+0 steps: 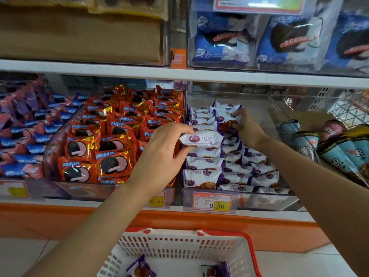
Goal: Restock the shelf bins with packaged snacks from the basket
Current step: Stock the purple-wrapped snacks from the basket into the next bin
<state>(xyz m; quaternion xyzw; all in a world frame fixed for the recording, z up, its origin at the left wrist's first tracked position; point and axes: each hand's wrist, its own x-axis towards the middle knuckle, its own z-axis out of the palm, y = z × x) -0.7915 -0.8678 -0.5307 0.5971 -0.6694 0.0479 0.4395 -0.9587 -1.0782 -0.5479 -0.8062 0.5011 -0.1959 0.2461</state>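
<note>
While the left hand grips one white-and-purple snack packet over the clear bin, the right hand pinches a second packet farther back. White basket below: two spare packets.

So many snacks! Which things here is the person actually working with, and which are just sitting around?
In the job: left hand gripping a white pack; right hand pinching a second pack in the clear bin; basket with purple packs.
Just there: red packs; blue packs; cones; price tag.
</note>
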